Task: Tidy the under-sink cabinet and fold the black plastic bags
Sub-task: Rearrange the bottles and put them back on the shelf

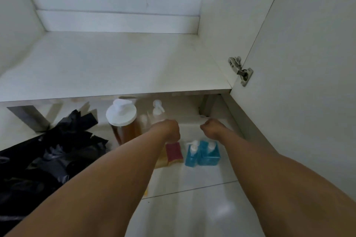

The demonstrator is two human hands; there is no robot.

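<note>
While both arms are stretched forward from the near edge, the left hand [169,129] and the right hand [211,128] are seen side by side, apart from each other, just in front of the cabinet's lower edge. Both are turned with their backs toward the camera and the fingers curled under. Since the fingers are hidden behind the backs of the hands, it cannot be told whether anything is held in either.

The under-sink cabinet [115,63] is shown with its door [308,63] swung open at the right, a metal hinge [240,70] fixed at the joint. Its white base panel is lightly stained.

The black plastic bags [48,156] are heaped, crumpled, on the tiled floor [192,208] at the near left, outside the cabinet, beside a grey cabinet leg [28,117]. To their right an amber jar [121,119] with a white lid is stood upright. A clear pump bottle [158,109] is placed just right of it, partly covered by the left hand.

Nearer, a red-and-yellow sponge [174,153] is laid just below the left wrist. Immediately to its right, the left blue pump bottle [191,156] and the right blue pump bottle [209,153] are set touching each other.
</note>
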